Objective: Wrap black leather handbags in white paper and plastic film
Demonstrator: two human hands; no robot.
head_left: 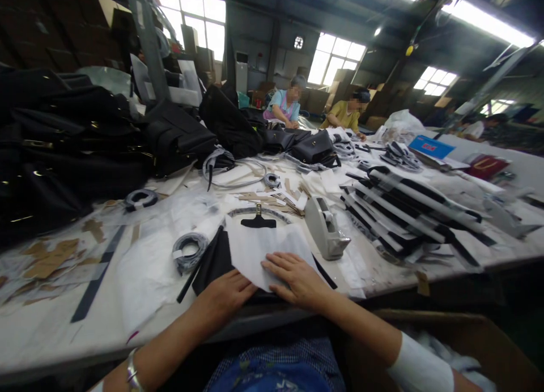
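Observation:
My right hand [297,278] lies flat, fingers apart, on a white sheet of paper [263,250] near the table's front edge. That sheet covers a black flat piece [212,261]. Beside it, my left hand [225,295] rests on the black piece's near edge, touching the paper's corner, fingers curled down. A black strap end with a metal clasp [258,219] lies just beyond the paper. Neither hand is lifting anything.
A grey tape dispenser [325,228] stands right of the paper. A roll of grey cord [189,250] lies to the left. Black handbags [63,148] pile up at the left, wrapped black straps [408,211] at the right. Two people work at the far end. A cardboard box [446,335] sits below right.

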